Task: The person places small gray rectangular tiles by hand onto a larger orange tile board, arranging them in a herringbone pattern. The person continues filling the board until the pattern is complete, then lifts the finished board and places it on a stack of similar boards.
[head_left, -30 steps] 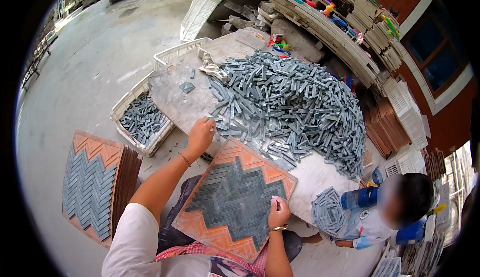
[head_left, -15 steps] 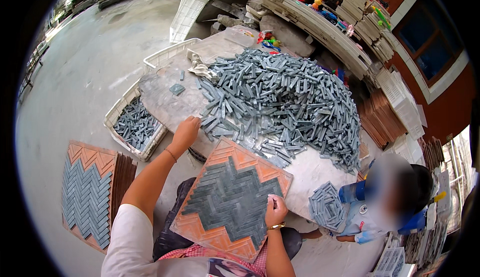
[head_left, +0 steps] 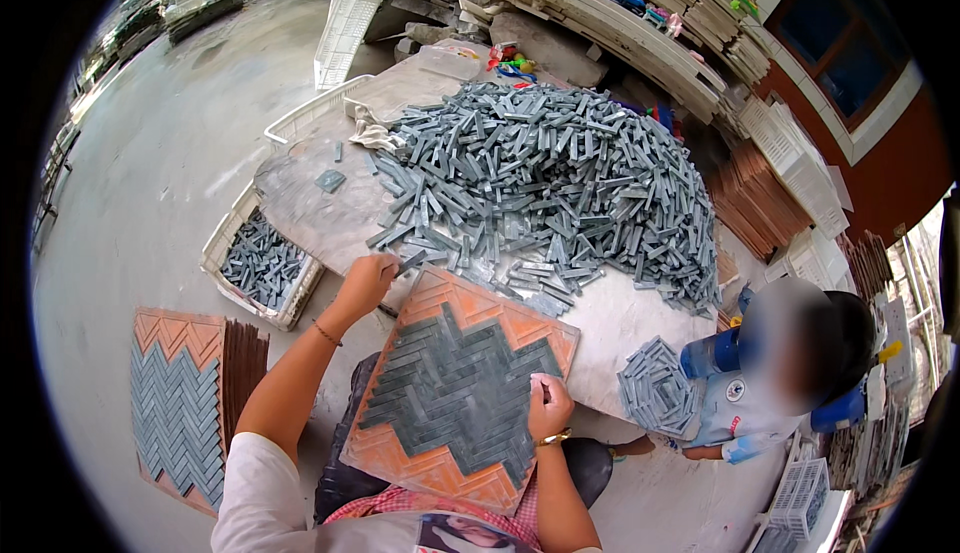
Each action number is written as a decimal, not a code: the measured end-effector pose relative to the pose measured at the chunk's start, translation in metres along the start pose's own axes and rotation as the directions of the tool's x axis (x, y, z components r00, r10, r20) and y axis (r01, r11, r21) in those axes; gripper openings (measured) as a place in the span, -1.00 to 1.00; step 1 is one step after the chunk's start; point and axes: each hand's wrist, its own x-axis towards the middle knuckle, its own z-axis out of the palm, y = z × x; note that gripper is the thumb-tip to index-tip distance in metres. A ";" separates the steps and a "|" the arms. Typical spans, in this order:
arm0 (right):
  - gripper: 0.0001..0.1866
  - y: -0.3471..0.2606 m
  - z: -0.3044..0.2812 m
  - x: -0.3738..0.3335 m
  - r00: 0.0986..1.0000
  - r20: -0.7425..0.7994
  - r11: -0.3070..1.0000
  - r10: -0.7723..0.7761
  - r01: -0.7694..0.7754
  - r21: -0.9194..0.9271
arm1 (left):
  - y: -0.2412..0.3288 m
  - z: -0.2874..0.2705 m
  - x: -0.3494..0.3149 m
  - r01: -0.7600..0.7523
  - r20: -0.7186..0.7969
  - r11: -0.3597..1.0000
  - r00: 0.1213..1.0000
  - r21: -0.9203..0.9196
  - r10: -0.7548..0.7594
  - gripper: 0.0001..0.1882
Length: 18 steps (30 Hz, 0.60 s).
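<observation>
A square board (head_left: 430, 278) tilts across my lap. Orange-red herringbone grooves show along its far and near sides, and dark grey stone strips (head_left: 450, 383) fill a zigzag band through its middle. My left hand (head_left: 368, 283) is closed in a pinch by the board's far left corner, with a grey stone strip (head_left: 411, 262) at its fingertips. Over the right part of the filled band, my right hand (head_left: 550, 408) is closed with the fingers curled in; whatever they hold is hidden. A big heap of loose strips (head_left: 560, 163) covers the table (head_left: 640, 308) beyond the board.
A cream crate of strips (head_left: 262, 258) stands left of the table. Near it is a stack of boards (head_left: 180, 403), the top one patterned. At right, a child (head_left: 770, 383) stands beside a small pile of strips (head_left: 660, 385). A cloth (head_left: 372, 129) lies by the heap.
My left hand has drawn back from the heap's edge toward the board's far left corner. My right hand stays over the right part of the board. The whole view has shifted slightly.
</observation>
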 end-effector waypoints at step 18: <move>-0.94 0.001 0.000 0.002 1.000 0.003 0.999 -0.030 0.029 0.013 | 0.014 0.052 -0.052 -0.070 -0.147 0.973 0.984 0.218 0.104 -0.94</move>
